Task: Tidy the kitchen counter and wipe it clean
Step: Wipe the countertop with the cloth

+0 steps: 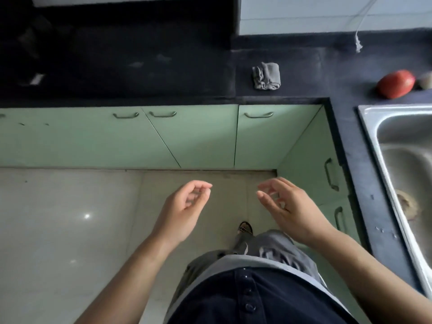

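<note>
A crumpled grey cloth (266, 76) lies on the dark L-shaped kitchen counter (163, 73), near its front edge by the inner corner. A red fruit (395, 84) rests on the counter at the far right, behind the sink. My left hand (184, 211) and my right hand (287, 206) hang over the floor in front of me, well short of the counter. Both hold nothing, and their fingers are loosely curled and apart.
A steel sink (402, 160) is set into the counter's right arm. Pale green cabinet doors (191, 136) with metal handles run below the counter. A frayed white cord (358, 40) hangs at the back right. Glossy floor tiles (65, 230) spread to my left.
</note>
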